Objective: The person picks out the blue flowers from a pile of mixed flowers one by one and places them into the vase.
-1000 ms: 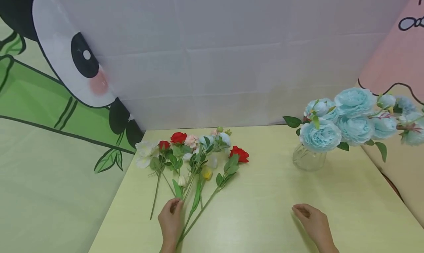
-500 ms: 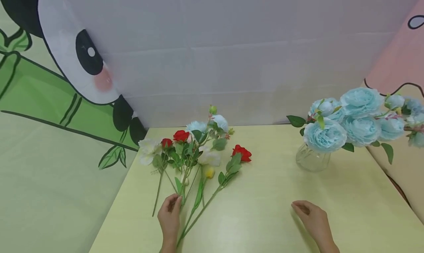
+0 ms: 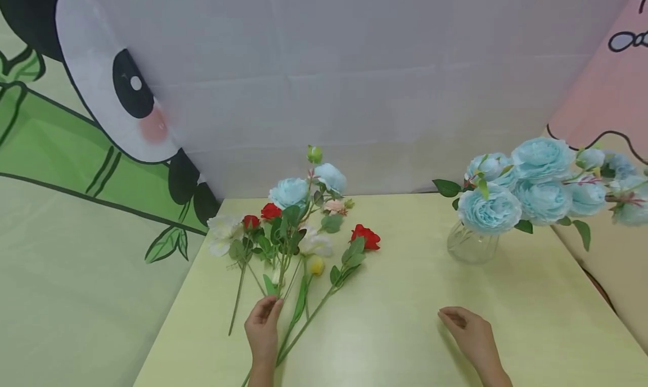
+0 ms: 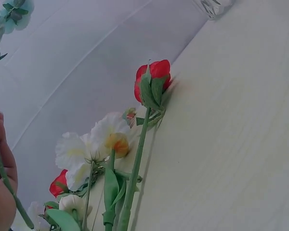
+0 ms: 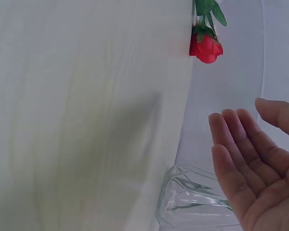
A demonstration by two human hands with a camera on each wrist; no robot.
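My left hand (image 3: 263, 328) pinches the stem (image 4: 4, 175) of a blue flower spray (image 3: 289, 193) between thumb and fingers. Its two blue blooms and green bud stand raised above the other flowers. Beneath it on the table lie red roses (image 3: 365, 237), white flowers (image 3: 315, 242) and a yellow bloom (image 3: 316, 265), their stems pointing toward me. My right hand (image 3: 473, 336) hovers over the table's right half and holds nothing; the right wrist view shows its fingers relaxed and slightly bent. Beyond it stands a clear glass vase (image 3: 471, 245) bearing a bunch of pale blue flowers (image 3: 490, 208).
The pale table (image 3: 395, 319) ends at a grey-white cloth backdrop (image 3: 354, 111). Blue blooms in the vase lean out past the table's right edge. A long-stemmed red rose lies between my left hand and the table's middle.
My left hand has lifted the blue flower spray up out of the pile, so its blooms now rise higher and stand more upright. My right hand has barely moved.
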